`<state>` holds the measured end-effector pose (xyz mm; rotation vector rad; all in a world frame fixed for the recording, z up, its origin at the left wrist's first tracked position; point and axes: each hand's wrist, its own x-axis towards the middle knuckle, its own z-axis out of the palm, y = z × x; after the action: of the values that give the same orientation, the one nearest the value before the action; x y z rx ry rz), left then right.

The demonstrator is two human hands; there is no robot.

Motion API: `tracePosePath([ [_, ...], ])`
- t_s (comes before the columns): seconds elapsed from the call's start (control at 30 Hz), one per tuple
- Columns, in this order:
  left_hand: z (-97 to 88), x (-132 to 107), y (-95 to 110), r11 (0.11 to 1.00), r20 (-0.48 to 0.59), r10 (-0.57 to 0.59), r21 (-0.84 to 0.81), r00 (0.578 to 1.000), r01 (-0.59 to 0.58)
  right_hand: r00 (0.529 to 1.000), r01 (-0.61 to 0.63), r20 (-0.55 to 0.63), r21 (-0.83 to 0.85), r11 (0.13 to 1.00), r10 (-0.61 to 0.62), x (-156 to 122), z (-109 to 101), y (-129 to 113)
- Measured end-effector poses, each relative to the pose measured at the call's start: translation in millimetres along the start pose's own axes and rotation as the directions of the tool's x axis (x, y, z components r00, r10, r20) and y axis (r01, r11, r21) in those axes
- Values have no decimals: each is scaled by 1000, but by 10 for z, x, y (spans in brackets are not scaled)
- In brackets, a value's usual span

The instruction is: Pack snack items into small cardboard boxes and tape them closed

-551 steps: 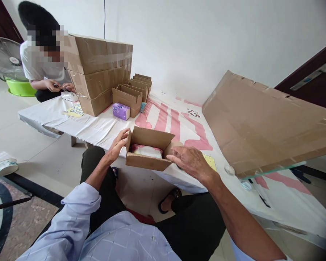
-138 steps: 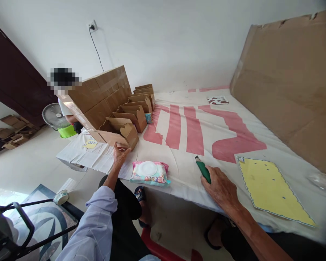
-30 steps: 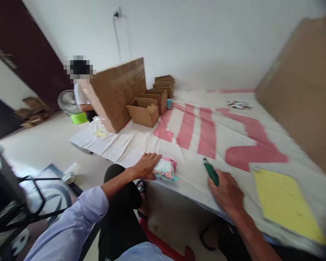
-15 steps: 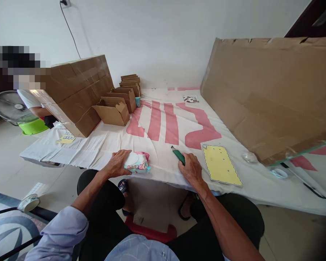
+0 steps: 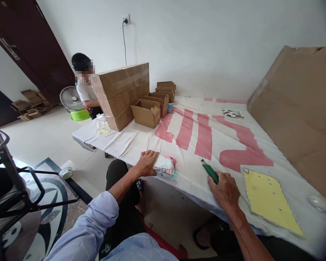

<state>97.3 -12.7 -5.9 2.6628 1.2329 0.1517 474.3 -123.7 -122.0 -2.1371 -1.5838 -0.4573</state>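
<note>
My left hand [image 5: 147,163] is closed around the left end of a soft pack of wet wipes [image 5: 165,167], white, pink and light blue, lying at the table's near edge. In my right hand [image 5: 226,189] is a green utility knife [image 5: 210,173]; its metal tip points away to the upper left, just above or on the cloth. Part of the handle is hidden in my fist. A yellow scallop-edged sheet [image 5: 270,199] lies to the right of that hand.
Open cardboard boxes [image 5: 146,115] stand in a row behind stacked closed cartons [image 5: 123,94]. A large cardboard sheet [image 5: 301,119] leans at the right. A patterned packet [image 5: 233,113] lies near the wall on the white cloth [image 5: 190,165]. Another person [image 5: 88,92] sits beyond the cartons.
My view has turned left, so everything sits further right in the picture and more of the room shows. Both hands keep their holds on the wipes and the knife.
</note>
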Motion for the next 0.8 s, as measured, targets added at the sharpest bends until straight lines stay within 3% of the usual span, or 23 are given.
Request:
tracePosePath([
  [0.37,135,-77,-15,999,-43,-20,-26,999,19,997,-67,47,-1,998,67,-65,-184,-149],
  [0.8,248,-94,-101,999,-72,-15,-31,997,13,967,-164,196,8,986,160,-63,-414,-292],
])
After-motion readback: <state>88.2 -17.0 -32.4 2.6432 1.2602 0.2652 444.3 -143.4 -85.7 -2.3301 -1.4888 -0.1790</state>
